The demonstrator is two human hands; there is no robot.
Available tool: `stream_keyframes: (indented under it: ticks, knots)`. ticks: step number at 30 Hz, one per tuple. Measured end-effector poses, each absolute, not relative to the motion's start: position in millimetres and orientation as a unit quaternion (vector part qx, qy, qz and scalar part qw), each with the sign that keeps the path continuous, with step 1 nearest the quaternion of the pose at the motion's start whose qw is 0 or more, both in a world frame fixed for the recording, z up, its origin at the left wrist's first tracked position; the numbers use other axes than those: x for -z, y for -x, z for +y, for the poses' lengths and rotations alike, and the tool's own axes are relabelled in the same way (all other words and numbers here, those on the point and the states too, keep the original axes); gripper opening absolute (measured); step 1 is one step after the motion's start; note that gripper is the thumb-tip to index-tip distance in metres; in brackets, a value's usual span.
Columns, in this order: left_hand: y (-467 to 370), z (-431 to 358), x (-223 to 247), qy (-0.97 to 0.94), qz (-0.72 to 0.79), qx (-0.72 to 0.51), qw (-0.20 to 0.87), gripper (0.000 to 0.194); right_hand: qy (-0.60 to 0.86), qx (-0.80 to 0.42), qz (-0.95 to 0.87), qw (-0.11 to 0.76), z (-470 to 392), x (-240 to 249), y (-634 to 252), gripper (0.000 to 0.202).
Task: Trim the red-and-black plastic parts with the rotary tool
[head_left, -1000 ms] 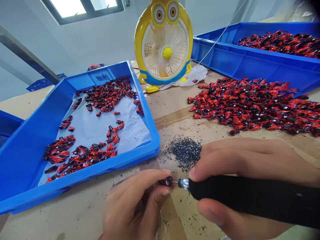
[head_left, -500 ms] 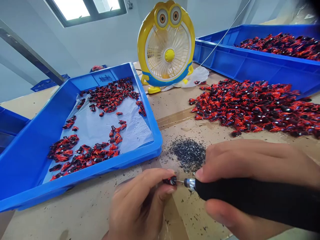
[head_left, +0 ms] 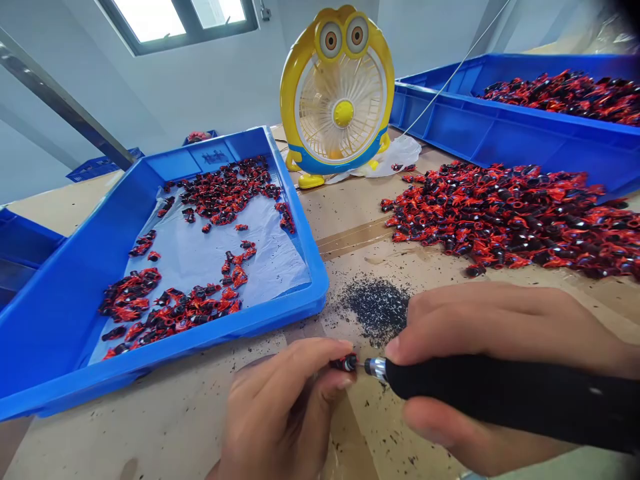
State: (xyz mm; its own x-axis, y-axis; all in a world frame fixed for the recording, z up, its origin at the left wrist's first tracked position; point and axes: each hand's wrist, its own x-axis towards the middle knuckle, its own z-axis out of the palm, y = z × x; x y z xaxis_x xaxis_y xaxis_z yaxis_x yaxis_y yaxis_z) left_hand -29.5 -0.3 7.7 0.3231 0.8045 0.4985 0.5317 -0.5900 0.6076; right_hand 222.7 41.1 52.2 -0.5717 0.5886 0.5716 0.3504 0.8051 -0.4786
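Note:
Between thumb and fingers, my left hand pinches a small black and red plastic part, its dark end turned to the right. My right hand is wrapped round a thick black rotary tool with a silver collar at its front. The tool's thin bit reaches the end of the held part; whether it sits inside cannot be seen clearly. Just beyond the hands lies a heap of black and white shavings. Most of the held part is hidden by my fingers.
A paper-lined blue tray with many red and black parts stands at left. To the right, a large pile of such parts lies before another filled blue tray. A yellow fan stands behind, its cord rising rightward.
The tool's collar has come slightly closer to the held part, and the bit shows shorter between them. Both grips stay the same. The whole view has shifted slightly.

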Motion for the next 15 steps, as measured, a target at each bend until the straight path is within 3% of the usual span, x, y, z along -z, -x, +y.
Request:
stream_keyframes:
  ticks: [15]
  knots:
    - [27.8, -1.4, -3.2, -0.784, 0.439, -0.408, 0.163, 0.023, 0.278, -0.154, -0.864, 0.390, 38.5, -52.4, -223.6, 0.027]
